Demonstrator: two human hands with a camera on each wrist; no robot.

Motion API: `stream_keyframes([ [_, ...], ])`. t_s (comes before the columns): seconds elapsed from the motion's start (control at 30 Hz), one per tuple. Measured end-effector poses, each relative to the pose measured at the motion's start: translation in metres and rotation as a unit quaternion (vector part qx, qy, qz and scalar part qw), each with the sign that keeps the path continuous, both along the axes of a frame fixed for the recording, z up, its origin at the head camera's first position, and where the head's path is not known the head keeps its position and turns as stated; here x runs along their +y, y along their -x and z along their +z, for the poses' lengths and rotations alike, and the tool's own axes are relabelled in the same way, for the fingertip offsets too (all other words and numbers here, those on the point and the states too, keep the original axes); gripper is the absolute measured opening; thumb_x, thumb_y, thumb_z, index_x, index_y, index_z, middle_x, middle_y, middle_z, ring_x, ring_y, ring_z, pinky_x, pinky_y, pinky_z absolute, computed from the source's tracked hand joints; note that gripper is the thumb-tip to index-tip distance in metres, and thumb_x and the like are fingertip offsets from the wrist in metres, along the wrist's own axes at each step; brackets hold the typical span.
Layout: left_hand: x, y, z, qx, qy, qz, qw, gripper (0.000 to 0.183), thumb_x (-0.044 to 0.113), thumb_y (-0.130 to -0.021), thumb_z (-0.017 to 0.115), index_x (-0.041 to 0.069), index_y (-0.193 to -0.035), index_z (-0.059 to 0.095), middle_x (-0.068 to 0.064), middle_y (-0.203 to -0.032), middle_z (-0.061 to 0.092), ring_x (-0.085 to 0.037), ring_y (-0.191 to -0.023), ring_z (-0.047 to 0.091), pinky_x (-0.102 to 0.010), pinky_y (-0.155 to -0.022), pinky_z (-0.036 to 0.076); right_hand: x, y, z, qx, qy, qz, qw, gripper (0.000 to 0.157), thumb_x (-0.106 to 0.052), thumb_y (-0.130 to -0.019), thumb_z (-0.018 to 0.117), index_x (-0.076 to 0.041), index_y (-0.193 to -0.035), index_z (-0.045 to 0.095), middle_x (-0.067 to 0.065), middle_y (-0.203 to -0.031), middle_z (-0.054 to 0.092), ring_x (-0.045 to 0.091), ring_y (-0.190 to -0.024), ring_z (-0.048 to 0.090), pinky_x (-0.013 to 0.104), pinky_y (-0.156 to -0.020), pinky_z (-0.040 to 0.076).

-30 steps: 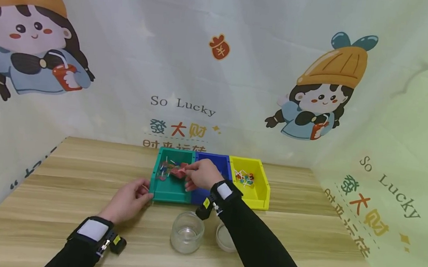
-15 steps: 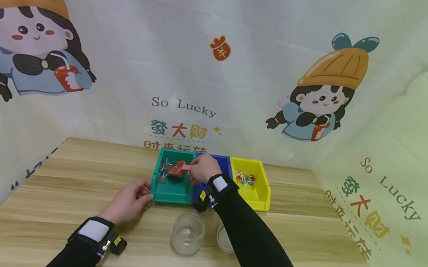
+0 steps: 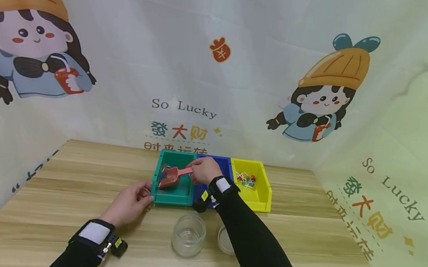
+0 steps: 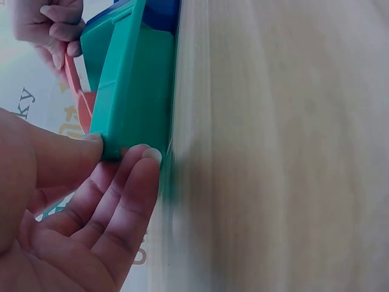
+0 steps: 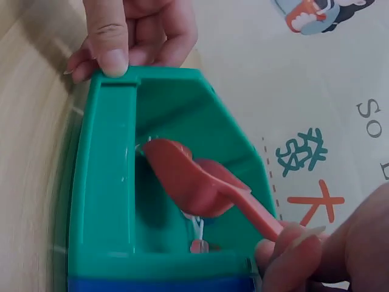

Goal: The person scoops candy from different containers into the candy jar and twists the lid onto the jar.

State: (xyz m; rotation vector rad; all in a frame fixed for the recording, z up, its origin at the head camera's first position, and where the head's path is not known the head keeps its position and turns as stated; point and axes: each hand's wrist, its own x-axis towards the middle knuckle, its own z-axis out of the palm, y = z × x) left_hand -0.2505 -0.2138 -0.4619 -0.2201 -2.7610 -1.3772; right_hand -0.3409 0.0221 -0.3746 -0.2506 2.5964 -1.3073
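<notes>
My right hand (image 3: pixel 207 171) holds a pink scoop (image 3: pixel 171 177) by its handle, the bowl down inside the green bin (image 3: pixel 174 199). In the right wrist view the scoop's bowl (image 5: pixel 188 182) covers most of the small white-stemmed pieces (image 5: pixel 197 230) lying there. At the bin's front left corner, my left hand (image 3: pixel 129 202) pinches the wall. The left wrist view has the thumb (image 4: pixel 67 155) on the rim and the other fingers against the side below. The bowl's contents are hidden.
A blue bin (image 3: pixel 223 165) and a yellow bin (image 3: pixel 263 197) adjoin the green one. The yellow one holds small coloured pieces on white sticks (image 3: pixel 246 180). A clear glass jar (image 3: pixel 188 235) stands in front, with a round lid (image 3: pixel 224 240) partly behind the right forearm.
The scoop's bowl has moved left and toward the front of the green bin, covering more of the pieces. The left hand keeps its hold on the corner.
</notes>
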Motion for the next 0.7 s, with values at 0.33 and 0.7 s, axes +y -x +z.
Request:
stream_keyframes([
  [0.33, -0.001, 0.002, -0.001, 0.006, 0.004, 0.000, 1.0000, 0.017, 0.007, -0.109, 0.065, 0.000, -0.125, 0.065, -0.010, -0.100, 0.072, -0.015, -0.084, 0.068, -0.027, -0.072, 0.056, 0.015, -0.009, -0.008, -0.032, 0.089, -0.030, 0.995, 0.030, -0.010, -0.115, 0.052, 0.003, -0.128, 0.075, 0.002, -0.070, 0.060, 0.011, -0.060, 0.053, 0.019, -0.057, 0.049],
  [0.7, 0.002, 0.001, 0.001, 0.006, 0.010, 0.002, 0.9999, 0.019, 0.008, -0.109, 0.066, 0.000, -0.126, 0.066, -0.009, -0.101, 0.071, -0.015, -0.085, 0.068, -0.027, -0.074, 0.056, 0.030, -0.012, -0.017, -0.066, 0.165, -0.040, 0.983, 0.031, -0.009, -0.116, 0.048, 0.005, -0.131, 0.072, 0.002, -0.075, 0.061, 0.009, -0.062, 0.051, 0.017, -0.055, 0.044],
])
